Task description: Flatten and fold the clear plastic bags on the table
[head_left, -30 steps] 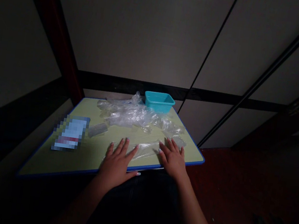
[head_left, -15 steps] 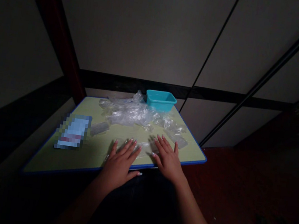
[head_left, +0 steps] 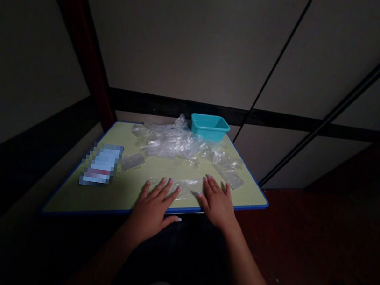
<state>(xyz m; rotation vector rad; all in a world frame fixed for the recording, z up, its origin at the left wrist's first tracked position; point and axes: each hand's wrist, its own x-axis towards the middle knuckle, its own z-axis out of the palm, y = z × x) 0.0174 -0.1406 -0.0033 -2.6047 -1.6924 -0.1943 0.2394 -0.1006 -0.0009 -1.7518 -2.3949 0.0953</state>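
A clear plastic bag lies flat near the front edge of the table, its outline hard to make out. My left hand rests on the left part of it, palm down with fingers spread. On its right part lies my right hand, also palm down, fingers stretched out and the thumb apart. Neither hand grips anything. Beyond the hands is a heap of crumpled clear plastic bags. One flat, folded plastic piece lies left of the heap, and another folded piece lies just past my right hand.
The yellow-green table has a blue rim and stands against a panelled wall. A turquoise plastic basin sits at its back right. On the left lies a flat pale-blue item, blurred out.
My right hand has come down flat onto the plastic bag. The left hand has hardly moved, and the whole view has shifted slightly.
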